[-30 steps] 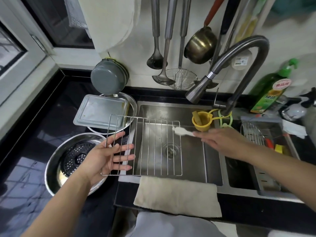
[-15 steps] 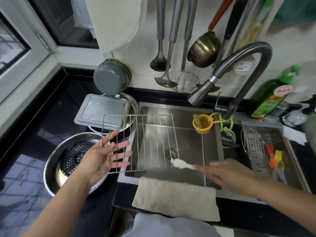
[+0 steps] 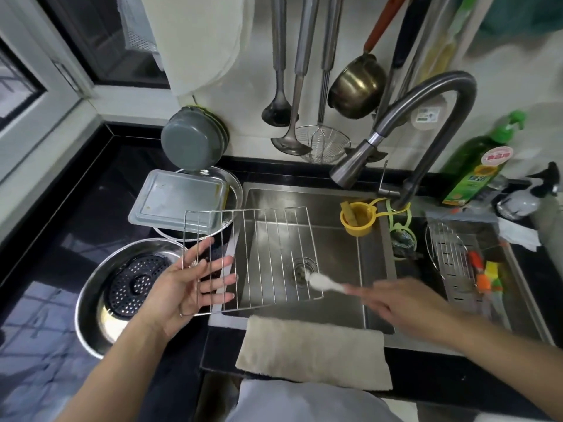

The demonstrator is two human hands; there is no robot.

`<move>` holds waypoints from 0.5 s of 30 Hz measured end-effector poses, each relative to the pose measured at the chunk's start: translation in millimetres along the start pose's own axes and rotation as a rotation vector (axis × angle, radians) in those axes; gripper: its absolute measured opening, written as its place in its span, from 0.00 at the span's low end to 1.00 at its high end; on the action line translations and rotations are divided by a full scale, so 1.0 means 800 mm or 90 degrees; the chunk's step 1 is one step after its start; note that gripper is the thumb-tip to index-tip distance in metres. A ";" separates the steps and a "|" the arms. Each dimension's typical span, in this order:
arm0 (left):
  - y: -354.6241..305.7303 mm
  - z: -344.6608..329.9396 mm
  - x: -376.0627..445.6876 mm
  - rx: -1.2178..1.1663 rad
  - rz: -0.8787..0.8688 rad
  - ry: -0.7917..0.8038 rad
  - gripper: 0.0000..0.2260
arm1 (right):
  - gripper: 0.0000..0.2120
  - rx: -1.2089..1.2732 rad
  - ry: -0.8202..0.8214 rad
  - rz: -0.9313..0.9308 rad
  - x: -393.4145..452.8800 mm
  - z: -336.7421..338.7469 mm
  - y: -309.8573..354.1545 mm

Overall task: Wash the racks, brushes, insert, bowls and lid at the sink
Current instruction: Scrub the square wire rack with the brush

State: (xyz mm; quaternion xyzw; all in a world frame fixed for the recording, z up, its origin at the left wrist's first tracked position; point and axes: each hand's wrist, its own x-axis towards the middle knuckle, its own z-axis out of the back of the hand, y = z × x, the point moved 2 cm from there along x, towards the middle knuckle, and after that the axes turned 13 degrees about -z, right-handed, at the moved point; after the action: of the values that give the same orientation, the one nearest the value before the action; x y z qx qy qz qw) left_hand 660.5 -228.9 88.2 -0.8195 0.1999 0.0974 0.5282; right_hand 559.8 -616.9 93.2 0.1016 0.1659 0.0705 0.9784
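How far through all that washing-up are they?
Nothing looks clearly finished. In hand: the left hand holds a wire rack over the sink while the right hand scrubs it with a white brush. Left: the perforated insert in its steel bowl, the flat lid, and another rack on the right.

Soft, even indoor light fills the scene, bright on the white tiled wall (image 3: 502, 71) and dimmer low in the steel sink basin (image 3: 335, 300). The glossy black stone desk (image 3: 45, 315) mirrors pale window light in broken patches at lower left. Small glare spots sit on the round steel bowl (image 3: 91, 300) and the brass-coloured hanging ladle (image 3: 356, 86). The right hand (image 3: 405, 303) and its white brush (image 3: 323, 283) are smeared by motion blur. Wide-angle distortion bends the window frame (image 3: 45, 95) and curves the edges.
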 end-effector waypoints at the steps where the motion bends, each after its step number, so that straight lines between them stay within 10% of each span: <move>1: 0.000 0.002 0.000 -0.003 0.000 -0.001 0.20 | 0.23 -0.001 0.009 0.020 -0.011 -0.006 0.005; 8: 0.004 -0.015 -0.003 0.018 0.029 0.058 0.22 | 0.21 0.024 -0.109 -0.125 0.083 0.065 -0.031; 15: 0.004 0.004 0.000 -0.005 0.013 0.008 0.22 | 0.23 0.057 0.055 -0.031 -0.014 0.007 0.014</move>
State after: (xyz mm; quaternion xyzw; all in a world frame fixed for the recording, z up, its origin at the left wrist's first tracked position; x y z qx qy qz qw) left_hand 659.3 -227.2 83.9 -0.8204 0.2112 0.0982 0.5223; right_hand 549.7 -608.8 104.3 0.1379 0.2134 0.0434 0.9662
